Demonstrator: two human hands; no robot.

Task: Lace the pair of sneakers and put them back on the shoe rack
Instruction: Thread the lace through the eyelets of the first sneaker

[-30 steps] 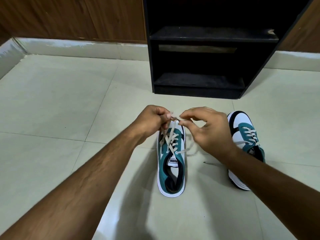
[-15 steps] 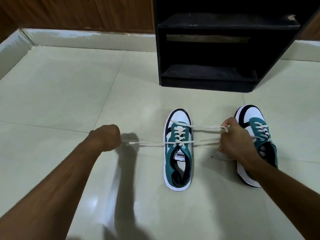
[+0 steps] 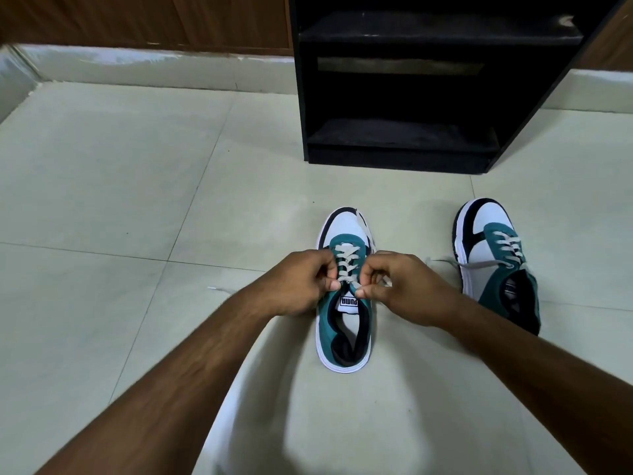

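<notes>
A teal, white and black sneaker [image 3: 344, 323] stands on the floor in front of me, toe pointing away. Its cream lace [image 3: 346, 265] is crossed through the eyelets. My left hand [image 3: 301, 286] pinches the lace at the left of the tongue, and my right hand [image 3: 400, 289] pinches it at the right. Loose lace ends trail out: one past my left wrist [image 3: 219, 290], one over the toe [image 3: 363, 222]. The second sneaker [image 3: 493, 258], laced, stands to the right. The black shoe rack [image 3: 411, 94] stands beyond, its shelves bare.
Pale floor tiles [image 3: 120, 183] stretch to the left and in front. A light skirting [image 3: 154, 66] runs under the wooden wall panels [image 3: 137, 18] at the back. The rack's lower shelf [image 3: 400, 135] sits just above floor level.
Both hands, which had pulled the lace ends wide apart to the sides, have come back together over the sneaker's tongue and now pinch the lace close to the top eyelets.
</notes>
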